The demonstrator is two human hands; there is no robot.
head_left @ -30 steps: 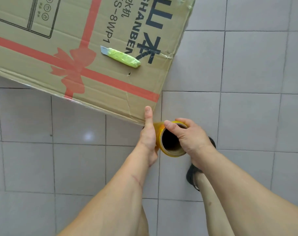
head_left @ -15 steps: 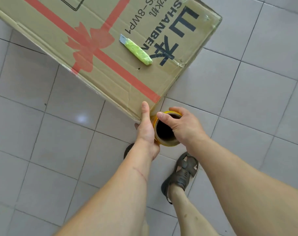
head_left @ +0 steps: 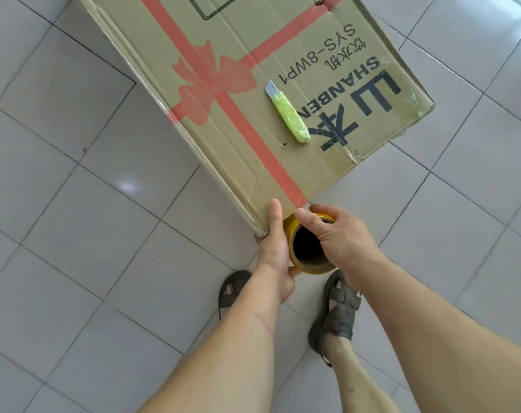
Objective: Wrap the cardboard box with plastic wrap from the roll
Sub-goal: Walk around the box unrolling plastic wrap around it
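Observation:
A large brown cardboard box [head_left: 253,93] with a printed red ribbon and black lettering stands on the tiled floor, its near corner right in front of me. Shiny plastic wrap shows along its left side. I hold a yellowish roll of plastic wrap [head_left: 305,265] upright against that corner, its open cardboard core facing me. My left hand [head_left: 274,242] grips the roll's left side, thumb pointing up along the box corner. My right hand [head_left: 339,236] grips the roll's top rim from the right, fingers curled over it.
A yellow-green utility knife [head_left: 289,116] lies on top of the box. My two sandalled feet [head_left: 338,311] stand on the grey floor tiles [head_left: 74,222] just below the roll. Open floor lies to the left and right of the box.
The view has swung around the box, so its near corner now points toward me and more of the top shows. Both hands keep the roll at that corner. Both feet are now in view.

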